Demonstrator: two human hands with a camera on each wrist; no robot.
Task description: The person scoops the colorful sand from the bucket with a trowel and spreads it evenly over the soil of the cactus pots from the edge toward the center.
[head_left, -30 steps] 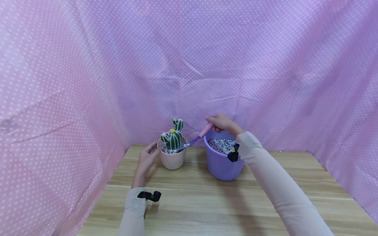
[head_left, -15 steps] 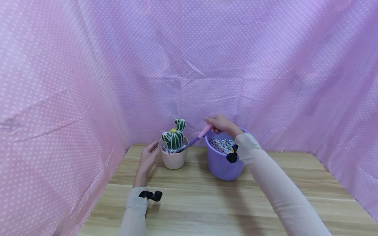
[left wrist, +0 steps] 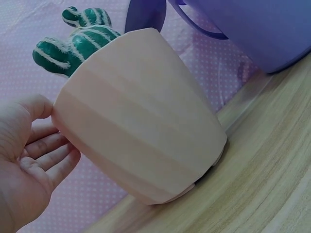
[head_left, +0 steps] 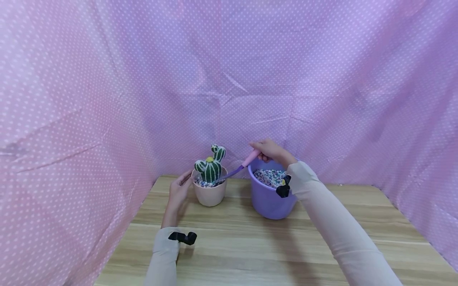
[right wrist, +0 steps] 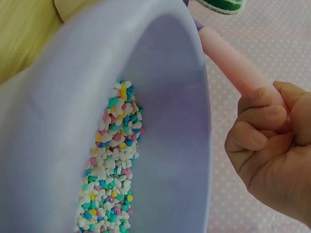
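Observation:
A green toy cactus (head_left: pixel 211 171) with white stripes and a yellow top stands in a pale pink pot (head_left: pixel 210 196) with coloured pebbles round its base. My left hand (head_left: pixel 178 192) rests against the pot's left side, thumb (left wrist: pixel 40 106) at the rim and fingers extended along the wall. My right hand (head_left: pixel 270 150) grips the pink handle of a trowel (head_left: pixel 251 158). Its purple blade (left wrist: pixel 146 15) slopes down over the pot's right rim towards the pebbles. The blade's tip is hard to make out beside the cactus.
Right of the pot stands a purple bucket (head_left: pixel 270 202) partly filled with multicoloured pebbles (right wrist: pixel 109 184). The right forearm passes over its right side. Both stand on a wooden table (head_left: pixel 229 246), with pink dotted cloth (head_left: pixel 229 87) hanging round the back and sides.
The trowel blade, with pebbles visible on it a second ago, has tipped lower into the pot. The cactus has shifted slightly. Both hands have kept nearly the same places.

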